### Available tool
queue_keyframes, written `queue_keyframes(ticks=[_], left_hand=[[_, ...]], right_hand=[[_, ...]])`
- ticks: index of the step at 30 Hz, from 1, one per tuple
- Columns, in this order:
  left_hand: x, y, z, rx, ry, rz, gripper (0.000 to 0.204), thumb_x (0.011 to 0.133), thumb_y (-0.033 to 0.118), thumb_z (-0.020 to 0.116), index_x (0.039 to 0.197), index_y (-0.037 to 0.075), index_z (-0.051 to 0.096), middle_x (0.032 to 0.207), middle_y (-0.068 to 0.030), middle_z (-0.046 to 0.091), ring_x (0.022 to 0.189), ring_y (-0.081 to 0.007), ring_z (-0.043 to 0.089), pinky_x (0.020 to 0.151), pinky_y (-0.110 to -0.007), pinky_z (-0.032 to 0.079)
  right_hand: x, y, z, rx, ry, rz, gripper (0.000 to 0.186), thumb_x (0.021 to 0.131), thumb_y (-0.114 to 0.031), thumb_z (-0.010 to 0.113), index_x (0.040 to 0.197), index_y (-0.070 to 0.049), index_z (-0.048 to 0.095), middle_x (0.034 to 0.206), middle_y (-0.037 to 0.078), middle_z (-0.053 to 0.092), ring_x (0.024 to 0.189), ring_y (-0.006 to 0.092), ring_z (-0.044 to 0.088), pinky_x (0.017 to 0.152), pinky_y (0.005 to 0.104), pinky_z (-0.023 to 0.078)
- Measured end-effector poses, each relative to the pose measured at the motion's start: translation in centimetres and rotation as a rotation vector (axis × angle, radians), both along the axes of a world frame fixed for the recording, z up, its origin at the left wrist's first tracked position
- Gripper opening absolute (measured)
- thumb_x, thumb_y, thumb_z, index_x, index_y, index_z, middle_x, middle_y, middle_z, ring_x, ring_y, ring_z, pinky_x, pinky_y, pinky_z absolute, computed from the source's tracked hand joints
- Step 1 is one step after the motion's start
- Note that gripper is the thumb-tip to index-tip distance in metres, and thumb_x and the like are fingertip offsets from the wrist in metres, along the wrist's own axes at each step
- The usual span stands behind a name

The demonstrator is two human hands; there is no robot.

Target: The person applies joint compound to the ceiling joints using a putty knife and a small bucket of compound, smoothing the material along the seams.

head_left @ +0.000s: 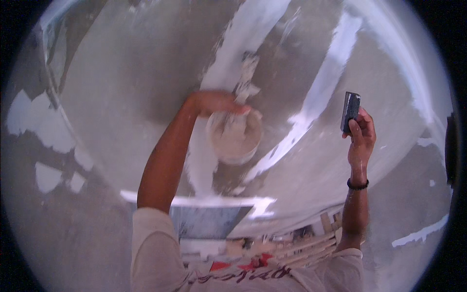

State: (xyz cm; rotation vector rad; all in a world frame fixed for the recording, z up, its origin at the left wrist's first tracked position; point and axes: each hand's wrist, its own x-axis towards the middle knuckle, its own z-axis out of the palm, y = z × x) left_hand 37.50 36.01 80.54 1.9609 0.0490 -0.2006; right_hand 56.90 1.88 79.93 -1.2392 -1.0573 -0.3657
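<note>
Dark block (350,112) in right hand (362,131)

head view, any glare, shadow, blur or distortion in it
Head view: black corners and fisheye bending; head view: whitish glare toward the upper right edge; head view: a dark, shadow-like patch beside the left hand; head view: fine detail is soft, as on the bucket.

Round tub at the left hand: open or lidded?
Open. No lid covers the tub; pale material inside it shows just below the left hand. Exact fill level: cannot tell.
</note>
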Motion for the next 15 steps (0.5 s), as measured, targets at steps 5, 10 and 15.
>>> queue_keyframes(ticks=[5,10,15], left_hand=[[-2.3,-3.8,-1.0,0.325,-0.085,0.238,0.072,0.080,0.055,0.064,0.122,-0.002,0.054,0.118,-0.0193,0.058,0.109,-0.0302,0.054,0.092,-0.038,0.044],[-4.0,-6.0,-2.6,0.560,-0.041,0.193,0.074,0.078,0.066,0.057,0.102,-0.004,0.063,0.098,-0.0187,0.064,0.089,-0.0273,0.061,0.078,-0.040,0.048],[-5.1,-7.4,-2.6,0.766,-0.029,0.207,0.073,0.083,0.065,0.047,0.094,-0.005,0.065,0.078,-0.0197,0.065,0.073,-0.0312,0.063,0.067,-0.042,0.049]], right_hand=[[-6.1,-1.2,-6.0,-0.151,0.235,0.152,0.042,0.085,-0.018,0.066,0.120,0.000,0.053,0.093,0.007,0.062,0.070,0.0113,0.061,0.050,0.0214,0.046],[-8.7,-0.7,-7.0,-0.505,0.166,0.229,0.031,0.086,-0.017,0.063,0.114,-0.003,0.060,0.085,0.004,0.061,0.062,0.0085,0.054,0.050,0.0203,0.042],[-11.4,2.0,-5.0,-0.716,-0.380,0.297,0.026,0.085,-0.008,0.057,0.111,-0.001,0.059,0.078,0.011,0.057,0.063,0.0197,0.056,0.058,0.0318,0.046]])
